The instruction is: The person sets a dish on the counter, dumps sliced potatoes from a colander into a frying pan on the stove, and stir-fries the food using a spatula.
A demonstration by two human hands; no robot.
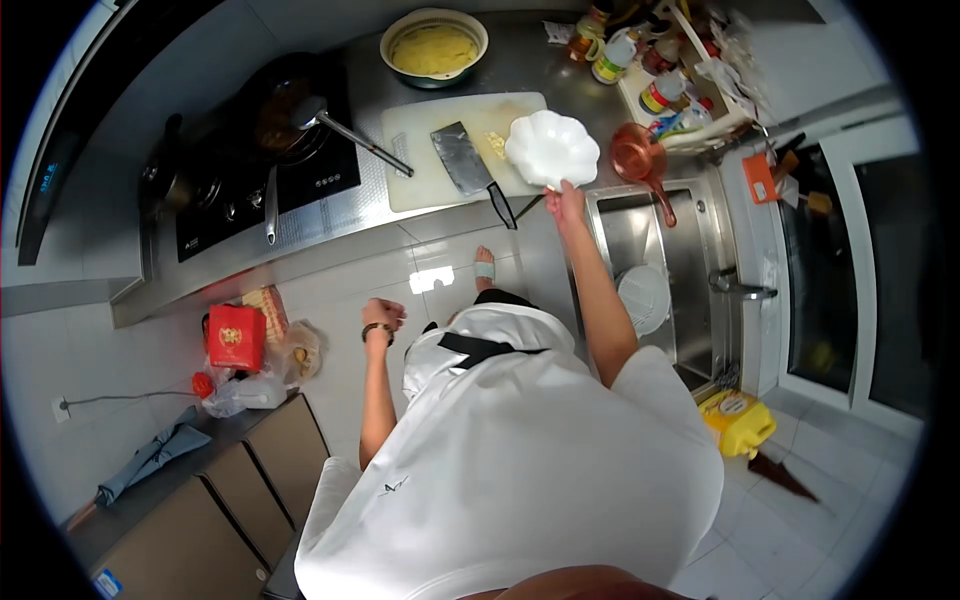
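White plate: scalloped-rimmed, the white plate [552, 148] is in the upper middle of the frame, right of centre, overlapping the board's right end; whether it touches the board, I cannot tell.
Right hand: the right hand [567, 203] grips the plate by its lower edge.
Left hand: the left hand [387, 314], well apart at the frame's middle left, has loosely bent fingers; how wide they stand, I cannot tell.
Cutting board: left of the plate, the cutting board [412, 130] bears a cleaver [459, 160], its handle past the lower edge, and chopped pale bits [496, 145].
Top centre: a bowl [389, 52] holds yellow food [434, 50].
Upper right: a copper-coloured pan [636, 150] sits near the sink [708, 240].
Upper left: a ladle [350, 135] leans across the stove [335, 170].
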